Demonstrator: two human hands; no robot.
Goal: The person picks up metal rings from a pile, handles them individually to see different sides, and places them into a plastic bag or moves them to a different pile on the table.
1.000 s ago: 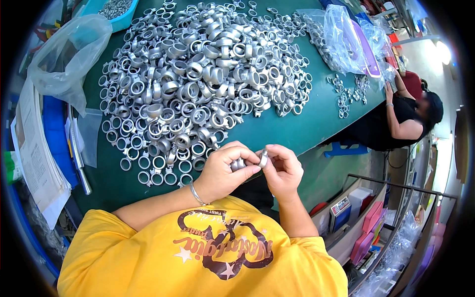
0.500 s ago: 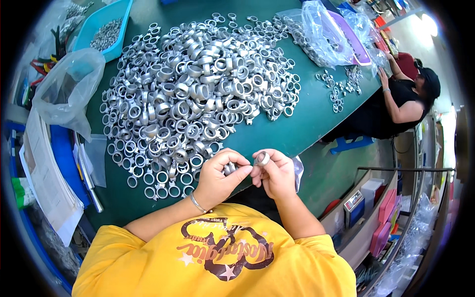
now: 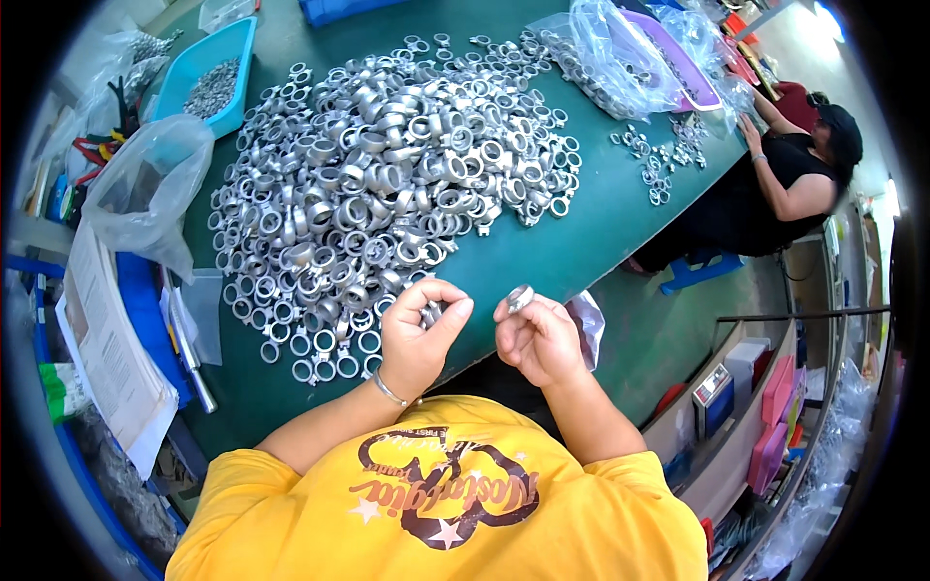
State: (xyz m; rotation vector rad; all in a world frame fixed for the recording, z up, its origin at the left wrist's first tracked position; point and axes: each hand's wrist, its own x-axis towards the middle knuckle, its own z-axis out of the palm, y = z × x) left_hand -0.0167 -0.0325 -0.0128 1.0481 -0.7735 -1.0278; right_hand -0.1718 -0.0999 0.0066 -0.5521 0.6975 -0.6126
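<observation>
A large heap of silvery metal rings (image 3: 387, 165), each with a small lug, spreads over the green table (image 3: 542, 271). At the near edge of the heap, my left hand (image 3: 418, 334) is closed around a few small metal pieces, partly hidden by the fingers. To its right, my right hand (image 3: 541, 337) pinches one metal ring (image 3: 519, 298) between thumb and index finger, its other fingers curled. A gap separates the two hands, and both are over the table's near edge.
A turquoise tray (image 3: 232, 107) of small metal parts stands far left, beside an open plastic bag (image 3: 145, 194). Papers (image 3: 121, 339) lie at the left. Far right are a purple tray (image 3: 693, 77), loose metal parts (image 3: 664, 155) and another person (image 3: 799, 174).
My hands have drawn apart from each other; the ring stays in my right hand and the small pieces stay in my left. The view has shifted slightly.
</observation>
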